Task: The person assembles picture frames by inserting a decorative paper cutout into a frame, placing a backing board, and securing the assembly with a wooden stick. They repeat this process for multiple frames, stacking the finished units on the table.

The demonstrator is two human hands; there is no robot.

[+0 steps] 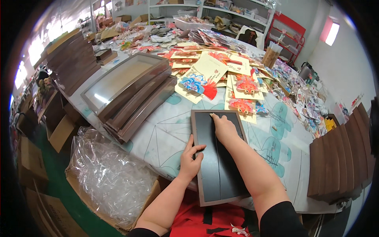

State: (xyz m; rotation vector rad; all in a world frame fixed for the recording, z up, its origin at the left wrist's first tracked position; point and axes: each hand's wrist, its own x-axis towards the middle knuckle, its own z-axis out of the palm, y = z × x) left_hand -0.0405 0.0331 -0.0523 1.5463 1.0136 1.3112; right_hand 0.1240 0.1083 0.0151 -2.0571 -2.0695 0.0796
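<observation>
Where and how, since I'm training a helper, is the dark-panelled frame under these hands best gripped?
I'd grip the brown rim midway along both long sides, coming from left and right. The frame is a long flat rectangle, dark panel facing up, so opposite edges should balance it.

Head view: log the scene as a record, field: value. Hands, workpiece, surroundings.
workpiece: brown rectangular frame, black panel facing up
panel mark: thin line running lengthwise
left hand: at the frame's left edge, fingers reaching over it
right hand: on the panel near its far end
beyond: yellowish cards, some with red or blue fish ornaments
left: stacked brown cases, top one clear-faced
lower left: clear plastic wrapping in a carton
right: row of brown pieces
</observation>
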